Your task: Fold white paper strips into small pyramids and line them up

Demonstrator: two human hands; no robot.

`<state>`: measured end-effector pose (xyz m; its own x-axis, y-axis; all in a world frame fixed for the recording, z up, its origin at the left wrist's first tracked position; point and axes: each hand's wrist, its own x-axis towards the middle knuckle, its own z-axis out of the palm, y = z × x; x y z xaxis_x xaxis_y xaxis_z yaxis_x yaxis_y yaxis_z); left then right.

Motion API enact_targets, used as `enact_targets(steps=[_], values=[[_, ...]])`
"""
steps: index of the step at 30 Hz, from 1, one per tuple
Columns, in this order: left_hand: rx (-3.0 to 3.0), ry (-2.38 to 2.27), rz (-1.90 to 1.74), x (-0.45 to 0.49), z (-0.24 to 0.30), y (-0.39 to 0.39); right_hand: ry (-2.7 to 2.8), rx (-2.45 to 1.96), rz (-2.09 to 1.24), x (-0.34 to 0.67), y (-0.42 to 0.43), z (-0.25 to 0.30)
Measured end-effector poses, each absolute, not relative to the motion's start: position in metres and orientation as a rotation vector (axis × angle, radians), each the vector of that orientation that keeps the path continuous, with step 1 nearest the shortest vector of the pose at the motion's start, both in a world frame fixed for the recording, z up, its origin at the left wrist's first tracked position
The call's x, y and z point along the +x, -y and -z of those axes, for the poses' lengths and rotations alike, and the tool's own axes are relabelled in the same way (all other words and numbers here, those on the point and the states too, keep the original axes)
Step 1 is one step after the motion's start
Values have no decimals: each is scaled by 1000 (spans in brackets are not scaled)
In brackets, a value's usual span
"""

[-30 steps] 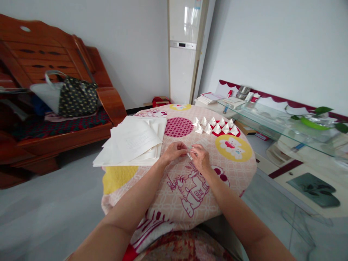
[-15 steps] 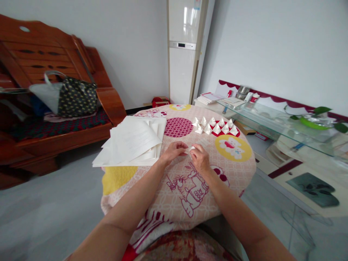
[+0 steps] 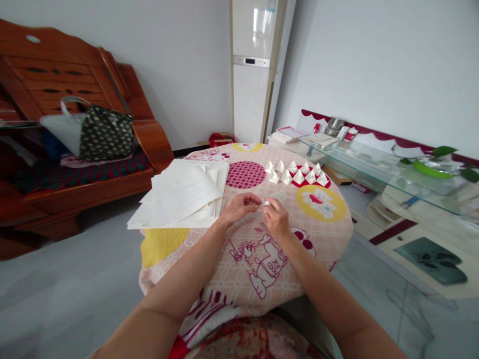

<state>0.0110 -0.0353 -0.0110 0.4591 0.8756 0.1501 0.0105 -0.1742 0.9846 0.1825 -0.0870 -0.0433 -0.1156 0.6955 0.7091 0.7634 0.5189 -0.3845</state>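
Over the middle of a round table with a pink cartoon cloth (image 3: 262,269), my left hand (image 3: 241,207) and my right hand (image 3: 276,218) meet, fingers pinched on a small white folded paper piece (image 3: 265,204) held between them. A fanned stack of white paper sheets (image 3: 183,194) lies on the table left of my left hand. Several small white folded paper shapes (image 3: 297,173) stand in a cluster at the table's far right.
A wooden bench (image 3: 56,149) with a dotted dark bag (image 3: 105,132) stands at the left. A tall white air conditioner (image 3: 252,70) is in the far corner. A glass-topped cabinet (image 3: 381,164) with books, cups and a plant runs along the right wall.
The hands stayed together over the table. The small paper piece was turned and worked between the fingertips, and both hands shifted slightly upward.
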Motion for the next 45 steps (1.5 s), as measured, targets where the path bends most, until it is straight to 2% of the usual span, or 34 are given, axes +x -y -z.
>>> enact_targets(steps=[10, 15, 21, 29, 35, 45], values=[[1685, -829, -920, 11, 15, 33, 1834, -1219, 45, 184, 86, 43], [1869, -1008, -885, 16, 17, 38, 1801, -1224, 37, 183, 86, 45], [2062, -1147, -830, 22, 16, 42, 1728, -1230, -150, 185, 82, 40], [1975, -1235, -636, 20, 10, 42, 1636, -1297, -444, 191, 79, 39], [1890, -1299, -480, 19, 9, 42, 1697, -1269, -489, 189, 78, 40], [2159, -1372, -440, 17, 4, 42, 1754, -1294, -525, 191, 76, 39]])
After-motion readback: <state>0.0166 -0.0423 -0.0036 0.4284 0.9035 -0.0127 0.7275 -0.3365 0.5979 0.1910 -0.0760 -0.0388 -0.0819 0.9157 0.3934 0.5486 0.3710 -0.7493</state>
